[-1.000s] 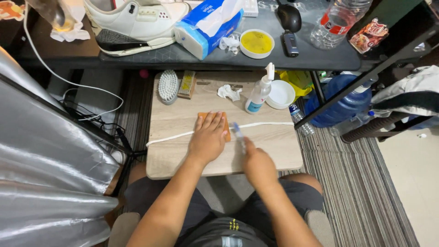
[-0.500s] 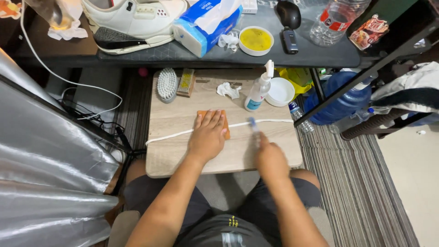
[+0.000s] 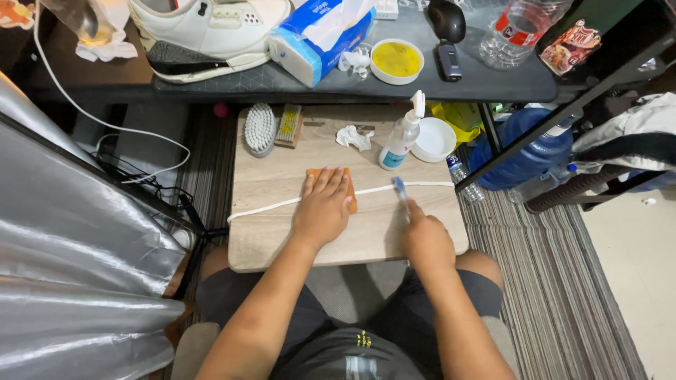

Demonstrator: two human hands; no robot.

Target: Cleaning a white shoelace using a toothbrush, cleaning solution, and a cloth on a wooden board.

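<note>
Scrubbing seemed only midway: the left hand (image 3: 322, 207) lay flat, fingers spread, pinning the white shoelace (image 3: 278, 204) over an orange pad (image 3: 350, 190) at the frame's centre, while the right hand (image 3: 424, 239) gripped a small blue-headed brush (image 3: 400, 188) closed-fisted against the lace on the wooden bench (image 3: 282, 243).

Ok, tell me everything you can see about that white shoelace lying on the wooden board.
The white shoelace is a thin, flat-looking cord stretched almost straight across the wooden board, running from its left edge up toward the right edge. The left hand presses flat on it, over an orange pad. The right hand holds a small blue-tipped brush whose head meets the lace. Its left end hangs slightly past the board; both tips are too small to make out.
</note>
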